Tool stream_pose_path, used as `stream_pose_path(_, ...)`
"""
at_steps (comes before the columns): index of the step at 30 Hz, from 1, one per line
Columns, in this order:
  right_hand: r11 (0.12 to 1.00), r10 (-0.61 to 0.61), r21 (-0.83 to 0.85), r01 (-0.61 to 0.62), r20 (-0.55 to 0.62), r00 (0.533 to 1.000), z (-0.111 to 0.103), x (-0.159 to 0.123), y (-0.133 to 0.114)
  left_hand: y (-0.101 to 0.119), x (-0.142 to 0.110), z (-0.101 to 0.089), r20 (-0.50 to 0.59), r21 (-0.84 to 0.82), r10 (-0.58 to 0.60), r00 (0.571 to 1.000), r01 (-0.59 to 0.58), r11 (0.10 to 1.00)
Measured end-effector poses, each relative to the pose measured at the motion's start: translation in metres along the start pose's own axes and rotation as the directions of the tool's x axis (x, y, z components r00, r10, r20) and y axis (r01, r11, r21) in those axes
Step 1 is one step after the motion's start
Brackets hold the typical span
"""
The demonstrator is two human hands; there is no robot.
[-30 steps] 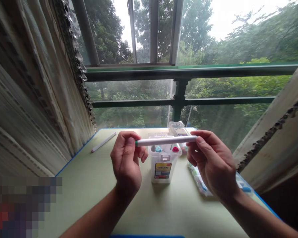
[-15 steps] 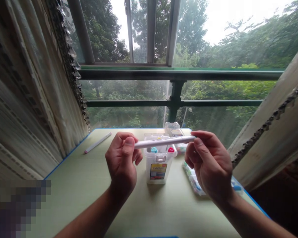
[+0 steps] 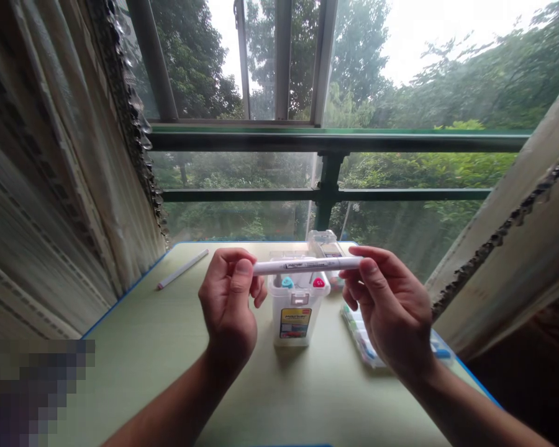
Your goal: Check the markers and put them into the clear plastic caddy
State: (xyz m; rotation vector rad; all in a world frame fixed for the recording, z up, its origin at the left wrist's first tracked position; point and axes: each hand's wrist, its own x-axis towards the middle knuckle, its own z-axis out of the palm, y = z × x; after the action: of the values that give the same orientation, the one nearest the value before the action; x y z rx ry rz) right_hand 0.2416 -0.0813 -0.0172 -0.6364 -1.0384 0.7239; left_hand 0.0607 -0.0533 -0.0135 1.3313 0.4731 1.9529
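Note:
A white marker pen (image 3: 307,266) with small dark print on its barrel is held level in the air between my two hands. My left hand (image 3: 230,298) pinches its left end between thumb and forefinger. At the other end, my right hand (image 3: 391,301) grips it with the thumb in front and the forefinger behind. Both tips of the marker are covered by my fingers. Just beyond it stands an upright clear plastic box (image 3: 292,357) with a yellow label; a blue marker cap (image 3: 287,282) and a red marker cap (image 3: 318,283) show at its top.
Another white marker (image 3: 182,269) lies at the table's far left. Behind the box is a second clear case (image 3: 325,242). A flat tray of markers (image 3: 361,335) rests at right, partly behind my right hand. Curtains flank the table (image 3: 144,347), with a window beyond.
The marker has turned about its length, so the print now faces me. Its right end has dropped slightly, and my right hand has shifted a little left along it.

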Motion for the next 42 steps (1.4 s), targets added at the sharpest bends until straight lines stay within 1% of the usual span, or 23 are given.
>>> stream_pose_path(3, 1.0, -0.004, -0.003, 0.004, 0.016, 1.0, -0.0012, -0.0014, -0.0004, -0.0002, 0.0003, 0.0002, -0.007, -0.004, -0.005, 1.0, 0.005, 1.0)
stream_pose_path(6, 0.999, -0.033, -0.005, 0.033, 0.025, 0.999, -0.001, -0.0015, 0.0002, -0.0003, 0.0006, 0.0003, -0.005, -0.006, -0.008, 1.0, 0.008, 1.0)
stream_pose_path(14, 0.997, -0.075, -0.008, 0.075, 0.028, 0.997, 0.0017, -0.0019, 0.0001, 0.0012, 0.0002, -0.001, -0.019, 0.019, -0.045, 0.999, 0.046, 0.999)
stream_pose_path(20, 0.998, -0.059, -0.021, 0.06, 0.029, 0.998, 0.0011, -0.0015, 0.0003, 0.0016, 0.0015, -0.0004, -0.02, -0.009, -0.074, 0.997, 0.074, 0.997)
stream_pose_path(25, 0.999, -0.05, -0.014, 0.05, 0.002, 0.999, 0.0008, -0.0004, -0.0002, 0.0038, -0.0005, -0.0012, -0.014, -0.017, -0.097, 0.995, 0.097, 0.995)
stream_pose_path(32, 0.998, -0.061, -0.025, 0.06, -0.016, 0.998, 0.0002, -0.001, -0.0013, 0.0026, -0.001, -0.0015, 0.024, 0.019, -0.071, 0.997, 0.071, 0.997)
stream_pose_path(35, 0.997, -0.069, -0.034, 0.069, -0.006, 0.998, 0.001, -0.0011, -0.0021, 0.0026, -0.0014, -0.0016, 0.032, 0.018, -0.049, 0.998, 0.049, 0.999)
stream_pose_path(42, 0.993, -0.099, -0.055, 0.1, 0.017, 0.995, -0.0005, -0.0024, -0.0033, 0.0015, -0.0016, -0.0019, 0.047, -0.001, -0.049, 0.998, 0.05, 0.999)
